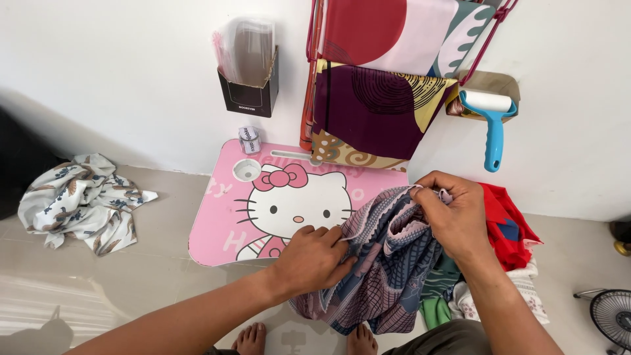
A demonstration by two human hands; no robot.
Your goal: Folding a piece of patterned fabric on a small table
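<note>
Grey-blue patterned cloth with pink patches [388, 263] hangs bunched over the right edge of the pink cartoon-cat tabletop [230, 217]. Both hands grasp it: the left hand [312, 260] pinches a fold low down, the right hand [453, 210] grips its upper edge, beside a red cloth pile [509, 227].

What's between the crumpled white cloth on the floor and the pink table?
Only bare floor tiles lie between the white cloth and the pink table, seen in the head view.

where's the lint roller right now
In the head view, the blue-handled lint roller hangs on the white wall at upper right, just right of the hanging patterned cloths, above the red cloth.
</note>
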